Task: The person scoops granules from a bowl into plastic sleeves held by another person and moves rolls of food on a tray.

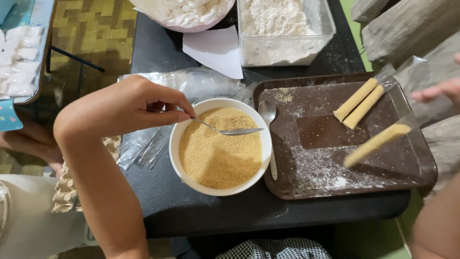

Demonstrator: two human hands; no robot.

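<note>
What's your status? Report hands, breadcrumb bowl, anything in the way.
Left hand pinching spoon over white bowl of crumbs. Right hand at frame edge, holding clear bag; blurred breaded stick over brown tray. Second spoon beside bowl.

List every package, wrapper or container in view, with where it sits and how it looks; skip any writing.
Clear plastic bags: crumpled, on the dark table left of the white bowl.
Clear plastic tub: rectangular, top centre, holding white flour.
Clear sleeve: thin, transparent, above the brown tray, at the right hand.
White paper slip: blank, beside the tub.
Egg carton: grey-brown cardboard, lower left.
No screens or signs.
</note>
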